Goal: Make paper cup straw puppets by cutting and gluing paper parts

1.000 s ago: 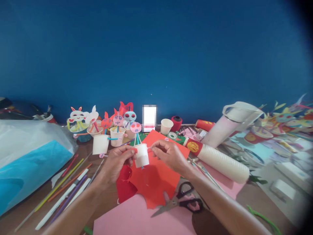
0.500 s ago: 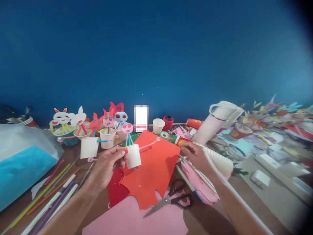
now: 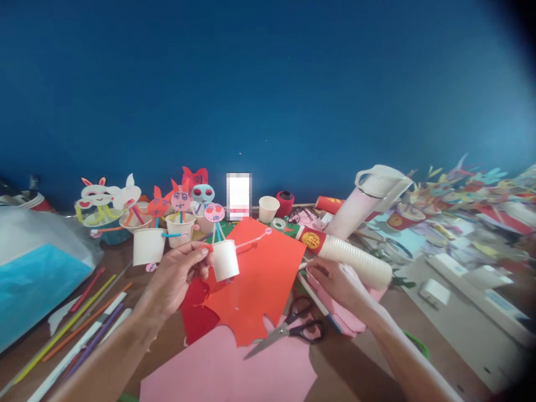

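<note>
My left hand (image 3: 184, 273) is closed, pinching a small red piece at the left side of a white paper cup (image 3: 225, 261). A pink paper face (image 3: 214, 213) stands above the cup on blue and white stems, and a thin arm with a small pink end reaches out to the right. Under the cup lies orange paper (image 3: 259, 279). My right hand (image 3: 330, 276) is over the pink paper bundle (image 3: 347, 321), beside the stacked cups, its fingers bent together; whether it holds anything is hidden. Black-handled scissors (image 3: 285, 330) lie on pink paper (image 3: 234, 368).
Several paper-cup figures (image 3: 180, 229) stand at the back left. Coloured sticks (image 3: 79, 329) lie at the left, near a blue-and-white bag (image 3: 37, 279). A stack of cups (image 3: 355, 257) and a white jug (image 3: 360, 201) are at the right, before more crafts (image 3: 473, 195).
My right hand has moved down from the red end of the cup stack toward the pink bundle. The view has shifted slightly; my left hand still holds the figure at its side.
</note>
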### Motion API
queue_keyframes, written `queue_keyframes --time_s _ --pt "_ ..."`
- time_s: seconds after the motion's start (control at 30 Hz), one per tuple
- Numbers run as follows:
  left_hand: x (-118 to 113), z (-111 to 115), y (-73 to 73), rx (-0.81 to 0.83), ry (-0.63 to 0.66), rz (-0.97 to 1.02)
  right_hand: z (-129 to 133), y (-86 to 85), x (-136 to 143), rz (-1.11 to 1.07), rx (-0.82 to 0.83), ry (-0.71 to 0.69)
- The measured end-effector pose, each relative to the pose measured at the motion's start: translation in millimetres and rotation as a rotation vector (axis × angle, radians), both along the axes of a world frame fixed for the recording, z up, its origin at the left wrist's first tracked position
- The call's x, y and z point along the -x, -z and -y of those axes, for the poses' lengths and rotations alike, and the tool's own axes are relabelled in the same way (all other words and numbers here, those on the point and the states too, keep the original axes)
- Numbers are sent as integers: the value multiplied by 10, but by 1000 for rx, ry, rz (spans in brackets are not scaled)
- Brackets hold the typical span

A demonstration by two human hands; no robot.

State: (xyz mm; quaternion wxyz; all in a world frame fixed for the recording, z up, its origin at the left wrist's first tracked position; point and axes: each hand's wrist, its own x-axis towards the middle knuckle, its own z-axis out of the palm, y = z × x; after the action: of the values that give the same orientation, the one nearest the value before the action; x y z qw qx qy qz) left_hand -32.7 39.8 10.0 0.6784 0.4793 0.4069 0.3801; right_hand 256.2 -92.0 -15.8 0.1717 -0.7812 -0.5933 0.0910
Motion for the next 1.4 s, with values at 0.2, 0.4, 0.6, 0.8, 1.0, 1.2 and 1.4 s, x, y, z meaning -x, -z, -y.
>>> queue_keyframes --time_s 0.2,0.4,0.6,0.8,1.0,1.2,1.4 --pt "33 -37 45 -151 -64 -93 24 102 100 38 50 -31" --pt "63 -135 26 -261 -137 -240 -45 172 162 -24 77 -71" --pt "16 -191 172 -371 -38 -287 -52 186 169 -38 81 -53" --pt "-78 -151 202 -363 39 -313 -57 216 165 -50 77 -45" --pt "-119 5 54 -425 85 -374 -48 184 162 -47 86 -47" --pt "59 43 -247 -518 -5 -374 -54 219 154 -9 96 -18" --pt "528 6 -476 -646 -227 -464 -105 285 161 -131 52 -89"
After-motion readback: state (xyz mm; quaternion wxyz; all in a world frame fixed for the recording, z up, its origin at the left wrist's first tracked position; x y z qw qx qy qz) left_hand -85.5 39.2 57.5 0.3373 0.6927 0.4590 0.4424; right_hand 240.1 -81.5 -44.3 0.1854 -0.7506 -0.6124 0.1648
